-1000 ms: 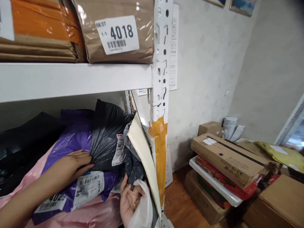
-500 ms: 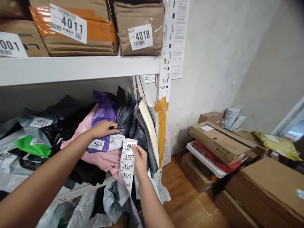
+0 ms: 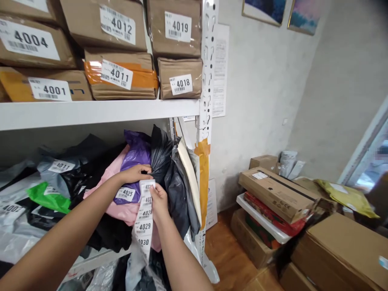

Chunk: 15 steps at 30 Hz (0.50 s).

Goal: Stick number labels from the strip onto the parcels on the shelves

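Note:
My right hand (image 3: pixel 159 198) pinches a strip of white number labels (image 3: pixel 144 226) near its top; the printed numbers run down to 4030 and its tail hangs below. Just left of it, my left hand (image 3: pixel 136 173) grips the near edge of a black plastic mailer bag (image 3: pixel 160 149), thumb and fingers curled. Beneath that wrist lies a purple mailer bag (image 3: pixel 136 151) bearing a 4025 label (image 3: pixel 125 194). A pink mailer bag (image 3: pixel 104 178) is under the purple one. The strip's top partly covers the purple bag.
Boxes with number labels, such as 4018 (image 3: pixel 181 84), line the shelf (image 3: pixel 100 114) above. A white upright post (image 3: pixel 206 81) stands right of the bags. Stacked cartons (image 3: pixel 279 194) sit on the floor at right. A green bag (image 3: pixel 50 196) lies at left.
The view has tilted up, showing more of the upper boxes. My right hand has brought the label strip leftward, close to my left hand, which stays at the black bag.

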Motion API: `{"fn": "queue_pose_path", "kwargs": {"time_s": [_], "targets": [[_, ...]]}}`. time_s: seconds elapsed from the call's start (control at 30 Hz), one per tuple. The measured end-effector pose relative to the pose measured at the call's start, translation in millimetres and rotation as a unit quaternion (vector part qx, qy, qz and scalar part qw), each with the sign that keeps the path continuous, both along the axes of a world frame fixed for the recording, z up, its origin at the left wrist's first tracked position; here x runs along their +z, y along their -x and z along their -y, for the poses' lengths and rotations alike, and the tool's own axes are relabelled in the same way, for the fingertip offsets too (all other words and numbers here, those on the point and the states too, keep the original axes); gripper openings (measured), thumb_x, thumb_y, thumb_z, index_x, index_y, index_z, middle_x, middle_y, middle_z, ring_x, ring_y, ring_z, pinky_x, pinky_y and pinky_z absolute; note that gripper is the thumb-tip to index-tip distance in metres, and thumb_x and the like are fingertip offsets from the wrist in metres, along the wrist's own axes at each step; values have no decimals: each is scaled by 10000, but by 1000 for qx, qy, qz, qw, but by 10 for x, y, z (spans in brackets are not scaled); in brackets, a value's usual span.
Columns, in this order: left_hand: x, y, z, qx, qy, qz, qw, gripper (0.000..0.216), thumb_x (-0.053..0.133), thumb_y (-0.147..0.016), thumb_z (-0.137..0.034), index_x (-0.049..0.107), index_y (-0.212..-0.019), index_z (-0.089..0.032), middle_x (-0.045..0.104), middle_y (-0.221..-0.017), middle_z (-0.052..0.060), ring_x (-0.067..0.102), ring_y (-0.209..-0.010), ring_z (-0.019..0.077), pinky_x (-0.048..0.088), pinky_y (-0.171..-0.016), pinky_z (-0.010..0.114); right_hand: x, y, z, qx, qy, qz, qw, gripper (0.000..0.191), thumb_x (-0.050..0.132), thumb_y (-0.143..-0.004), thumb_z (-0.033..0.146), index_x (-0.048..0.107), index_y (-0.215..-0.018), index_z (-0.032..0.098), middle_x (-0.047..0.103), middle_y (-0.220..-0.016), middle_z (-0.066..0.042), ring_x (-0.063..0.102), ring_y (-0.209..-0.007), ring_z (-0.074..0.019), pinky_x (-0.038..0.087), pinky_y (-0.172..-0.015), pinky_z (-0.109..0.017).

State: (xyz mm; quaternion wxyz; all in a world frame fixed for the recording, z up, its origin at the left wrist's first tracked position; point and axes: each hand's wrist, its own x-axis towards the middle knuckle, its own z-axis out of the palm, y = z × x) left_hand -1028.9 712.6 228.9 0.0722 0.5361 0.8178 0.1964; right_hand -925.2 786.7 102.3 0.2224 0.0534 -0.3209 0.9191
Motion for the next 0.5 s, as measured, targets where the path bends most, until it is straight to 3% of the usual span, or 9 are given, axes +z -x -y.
{"fn": "queue_pose_path", "kwargs": {"time_s": [0.13,0.37,0.5], "targets": [[61,2,15,-10,26,49,998,382,541,-722,-515,431,-563,-185,416,-655,-36,460,-739,141,376,-740,233,-37,226,-1,-72,70,50,994,363,763,-625,410,663,-869,161,730,-762,-32,675,-679,-165,541,-654,-277],[71,-150,-16,-30,79,-27,996,241,590,-699,-427,602,-650,-191,542,-712,-11,504,-791,161,369,-736,210,-196,334,-43,-144,61,49,986,406,739,-649,436,665,-916,140,748,-882,-80,692,-795,-181,534,-732,-271],[105,-182,-90,20,38,-4,999,415,410,-797,-513,546,-574,-190,545,-633,-20,482,-662,135,368,-670,224,-243,527,-64,-179,46,108,977,381,702,-671,490,661,-815,139,747,-782,-82,690,-711,-181,527,-652,-254]]}}
